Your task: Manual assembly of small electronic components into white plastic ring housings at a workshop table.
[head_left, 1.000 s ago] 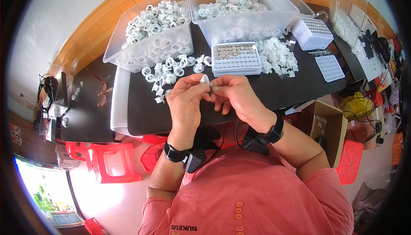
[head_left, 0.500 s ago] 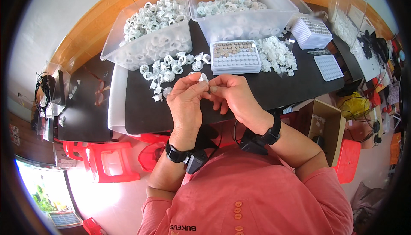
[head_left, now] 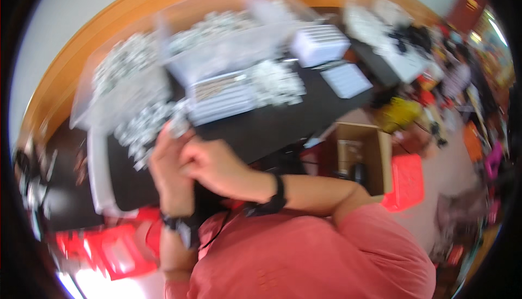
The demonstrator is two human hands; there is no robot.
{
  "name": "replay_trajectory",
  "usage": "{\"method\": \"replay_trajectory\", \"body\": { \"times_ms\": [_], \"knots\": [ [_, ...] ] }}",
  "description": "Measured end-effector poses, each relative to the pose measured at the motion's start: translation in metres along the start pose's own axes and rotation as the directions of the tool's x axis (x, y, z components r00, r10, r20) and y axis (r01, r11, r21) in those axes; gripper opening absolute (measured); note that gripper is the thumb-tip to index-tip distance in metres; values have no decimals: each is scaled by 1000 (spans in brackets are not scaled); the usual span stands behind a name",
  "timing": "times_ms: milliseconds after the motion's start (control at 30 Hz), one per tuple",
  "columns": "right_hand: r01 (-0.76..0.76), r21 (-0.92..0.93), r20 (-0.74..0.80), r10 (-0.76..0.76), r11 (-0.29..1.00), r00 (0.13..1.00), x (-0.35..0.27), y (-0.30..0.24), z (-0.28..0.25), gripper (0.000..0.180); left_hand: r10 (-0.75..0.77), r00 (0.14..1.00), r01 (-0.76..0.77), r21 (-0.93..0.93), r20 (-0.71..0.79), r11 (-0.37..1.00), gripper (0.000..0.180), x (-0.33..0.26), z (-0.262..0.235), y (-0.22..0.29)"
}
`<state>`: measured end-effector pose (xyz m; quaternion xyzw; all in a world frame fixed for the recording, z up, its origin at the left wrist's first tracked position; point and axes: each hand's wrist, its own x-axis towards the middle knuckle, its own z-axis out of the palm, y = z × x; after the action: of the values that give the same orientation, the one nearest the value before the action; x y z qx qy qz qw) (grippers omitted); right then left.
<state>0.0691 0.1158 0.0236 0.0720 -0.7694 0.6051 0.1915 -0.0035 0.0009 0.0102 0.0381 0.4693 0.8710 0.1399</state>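
My left hand (head_left: 169,171) is raised over the near edge of the dark table, its fingers closed on a small white plastic part (head_left: 178,128) that sticks up at the fingertips. Pressed up beside it, my right hand (head_left: 223,169) has its fingers curled in, and what lies between them is hidden. Motion smears both hands and the part. Just beyond them, loose white plastic parts (head_left: 142,130) are heaped on the table. A stack of white trays (head_left: 225,109), the top one partly filled with small brownish pieces, stands to the right of that heap.
Two translucent bins (head_left: 128,93) of white parts line the back. Another white pile (head_left: 277,85), a taller tray stack (head_left: 319,48) and a single tray (head_left: 346,80) lie rightward. Below the table's right side are a cardboard box (head_left: 384,160) and a red stool (head_left: 406,182).
The whole view has swung to the right and blurred, so table and hands appear farther left. My hands stay together, with the white part still at the left fingertips.
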Motion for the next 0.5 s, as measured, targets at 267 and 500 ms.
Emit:
{"method": "replay_trajectory", "body": {
  "times_ms": [267,500],
  "knots": [
    [8,196,67,-22,980,998,-3,-1,4,12,-42,977,99,-269,210,958,23,-5,-1,13],
    [248,-190,98,-233,950,968,-11,1,3,11,-67,971,124,-242,229,962,23,-4,-5,5]
  ]
}}
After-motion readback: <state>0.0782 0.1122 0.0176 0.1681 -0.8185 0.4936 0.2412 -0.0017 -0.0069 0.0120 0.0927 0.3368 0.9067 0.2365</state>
